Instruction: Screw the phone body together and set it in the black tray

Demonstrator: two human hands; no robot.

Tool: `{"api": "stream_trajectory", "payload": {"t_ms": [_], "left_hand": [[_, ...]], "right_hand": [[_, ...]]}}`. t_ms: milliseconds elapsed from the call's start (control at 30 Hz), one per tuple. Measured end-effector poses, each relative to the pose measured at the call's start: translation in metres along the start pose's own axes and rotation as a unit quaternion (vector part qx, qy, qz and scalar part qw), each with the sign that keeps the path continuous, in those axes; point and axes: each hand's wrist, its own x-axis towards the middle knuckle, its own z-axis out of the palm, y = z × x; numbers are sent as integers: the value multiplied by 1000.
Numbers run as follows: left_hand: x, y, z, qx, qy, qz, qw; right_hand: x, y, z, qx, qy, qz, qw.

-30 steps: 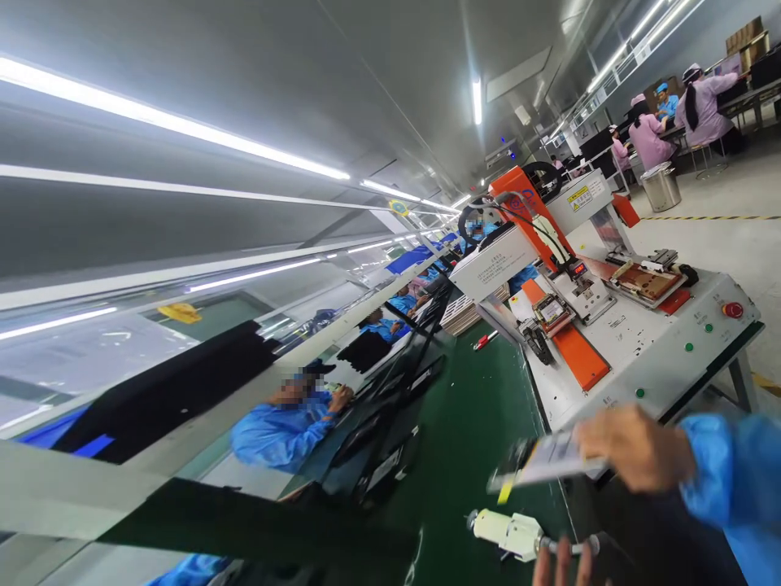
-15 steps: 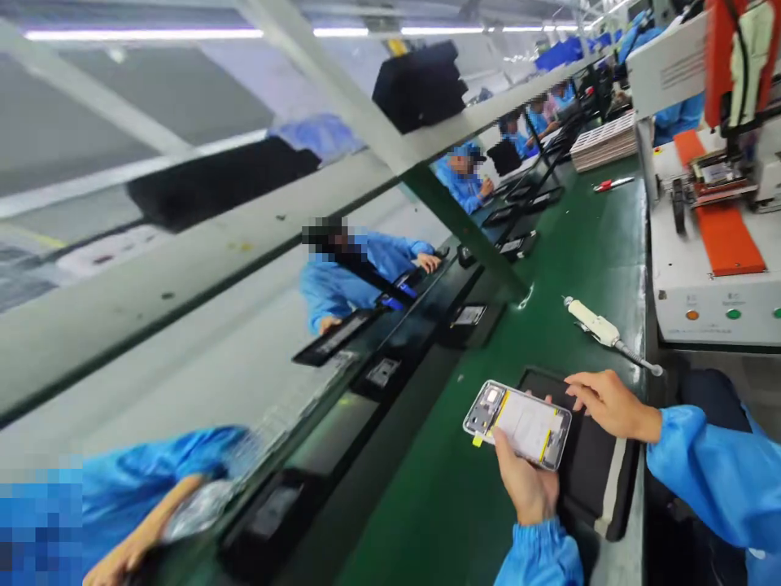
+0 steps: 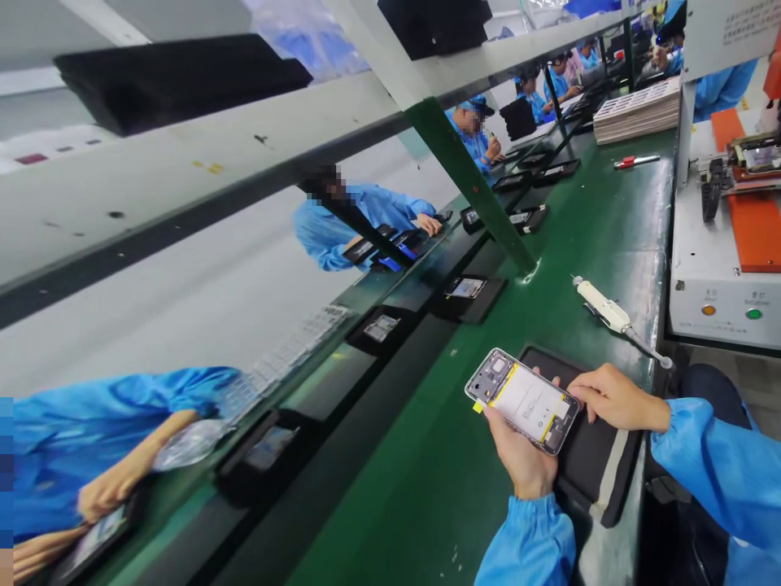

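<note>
Left hand [image 3: 523,456] fingers closed around open-backed phone [image 3: 522,400], now held steadier above black mat [image 3: 595,456] | right hand [image 3: 616,397] fingertips moved onto phone's edge, gripping nothing | electric screwdriver [image 3: 604,311] unmoved on green bench [image 3: 464,456].

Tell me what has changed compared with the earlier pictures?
The view swung down from the ceiling to the bench. The left hand took hold of the open phone, earlier in the right hand, which now touches its edge. The white tool still lies on the belt.

Left hand [image 3: 521,456] palm up, fingers curled; right hand [image 3: 616,399] flat, fingers extended.
</note>
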Motion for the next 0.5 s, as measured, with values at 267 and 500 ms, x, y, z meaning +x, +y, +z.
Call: {"api": "stream_trajectory", "payload": {"t_ms": [267, 500], "left_hand": [[0, -4, -11, -23, -43, -18, 999], [0, -5, -14, -22, -60, -21, 998]], "right_hand": [[-2, -7, 2, -80, 20, 38, 996], [-3, -9, 2, -98, 2, 39, 994]]}}
